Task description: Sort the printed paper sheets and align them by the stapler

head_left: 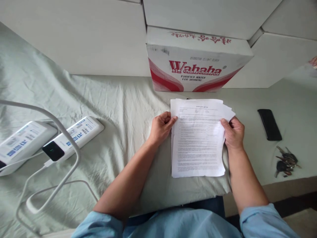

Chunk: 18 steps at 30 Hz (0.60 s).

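A stack of printed paper sheets [199,142] is held up before me, its text side facing me and its upper edges slightly fanned out at the right. My left hand [162,127] pinches the left edge near the top, thumb on the front. On the opposite edge, my right hand [233,130] grips the sheets the same way, with its thumb on the front and the fingers behind. Most of the fingers are hidden by the paper. Just beyond the sheets stands a white and red Wahaha water carton [198,67].
Two white power banks [76,137] [26,142] with white cables [71,165] lie at the left on the pale green cloth [119,109]. A black phone [269,124] and a bunch of keys [287,161] rest at the right. White boxes [99,39] line the back. Part of another person's hand [314,61] shows at the right edge.
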Motion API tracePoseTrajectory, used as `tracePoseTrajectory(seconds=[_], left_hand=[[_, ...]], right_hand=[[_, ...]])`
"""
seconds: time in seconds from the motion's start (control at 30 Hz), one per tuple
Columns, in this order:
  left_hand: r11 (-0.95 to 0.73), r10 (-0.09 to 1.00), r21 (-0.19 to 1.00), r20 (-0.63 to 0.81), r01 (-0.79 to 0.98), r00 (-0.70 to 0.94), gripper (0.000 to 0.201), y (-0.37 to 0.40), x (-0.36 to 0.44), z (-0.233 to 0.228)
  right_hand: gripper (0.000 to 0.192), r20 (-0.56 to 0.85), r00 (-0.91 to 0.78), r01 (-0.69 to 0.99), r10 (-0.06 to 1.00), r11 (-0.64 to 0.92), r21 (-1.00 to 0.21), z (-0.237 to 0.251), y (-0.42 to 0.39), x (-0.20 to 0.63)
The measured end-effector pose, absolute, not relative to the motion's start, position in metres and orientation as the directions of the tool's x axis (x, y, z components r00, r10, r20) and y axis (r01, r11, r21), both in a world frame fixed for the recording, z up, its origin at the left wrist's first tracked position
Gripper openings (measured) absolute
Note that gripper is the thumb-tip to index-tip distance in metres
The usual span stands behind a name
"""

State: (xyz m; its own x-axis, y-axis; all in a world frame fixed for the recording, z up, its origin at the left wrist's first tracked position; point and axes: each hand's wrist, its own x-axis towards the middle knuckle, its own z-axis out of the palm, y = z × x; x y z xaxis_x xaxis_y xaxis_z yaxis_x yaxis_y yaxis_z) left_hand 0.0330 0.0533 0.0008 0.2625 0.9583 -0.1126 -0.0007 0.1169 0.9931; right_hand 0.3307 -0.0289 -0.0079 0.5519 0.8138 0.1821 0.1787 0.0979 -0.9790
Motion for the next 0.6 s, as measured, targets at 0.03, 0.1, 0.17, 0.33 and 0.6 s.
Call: tracePoseTrajectory(seconds=[0.03, 0.1, 0.17, 0.33, 0.6], left_hand=[[0.122, 0.958, 0.993, -0.115, -0.008, 0.261, 0.050, 0.054, 0.033, 0.001], [0.124, 0.960, 0.992, -0.115, -0.021, 0.254, 0.050, 0.054, 0.033, 0.000], [0.116, 0.965, 0.993, -0.106, -0.028, 0.239, 0.050, 0.054, 0.032, -0.001], [0.149, 0.960, 0.988, -0.133, -0.046, 0.247, 0.048, 0.055, 0.031, -0.008], [0.189, 0.954, 0.982, -0.180, -0.015, 0.239, 0.044, 0.055, 0.031, -0.007]], right_hand=[[0.042, 0.188, 0.562, 0.179, 0.805, 0.104, -0.978, -0.009, -0.028, 0.331], [0.048, 0.202, 0.599, 0.185, 0.775, 0.112, -0.976, -0.011, -0.027, 0.333], [0.048, 0.194, 0.638, 0.194, 0.745, 0.089, -0.977, -0.014, -0.028, 0.335], [0.041, 0.193, 0.656, 0.228, 0.729, 0.052, -0.972, -0.020, -0.033, 0.341], [0.040, 0.228, 0.652, 0.268, 0.723, 0.062, -0.962, -0.021, -0.034, 0.336]])
